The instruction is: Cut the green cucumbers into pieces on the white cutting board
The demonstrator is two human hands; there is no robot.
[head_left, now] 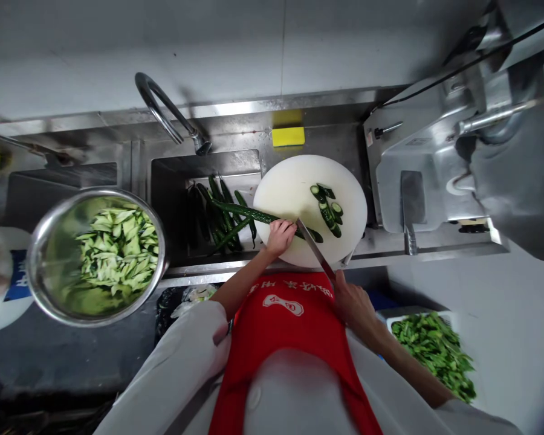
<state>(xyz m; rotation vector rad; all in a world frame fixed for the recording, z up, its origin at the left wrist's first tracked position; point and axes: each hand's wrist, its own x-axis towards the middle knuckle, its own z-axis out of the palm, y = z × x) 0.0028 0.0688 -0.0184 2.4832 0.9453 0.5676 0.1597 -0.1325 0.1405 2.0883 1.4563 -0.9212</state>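
A long dark green cucumber lies across the left part of the round white cutting board, its far end reaching out over the sink. My left hand is closed on it near its right end. In my right hand is the handle of a kitchen knife, whose blade slants up and left to the cucumber, just right of my left fingers. Several cut cucumber pieces rest on the board's right half. More whole cucumbers lie in the sink at the left.
A steel bowl of sliced cucumber stands at far left. The faucet arches over the sink. A yellow sponge sits behind the board. At right are a clear tub and a cleaver. Leafy greens fill a crate below.
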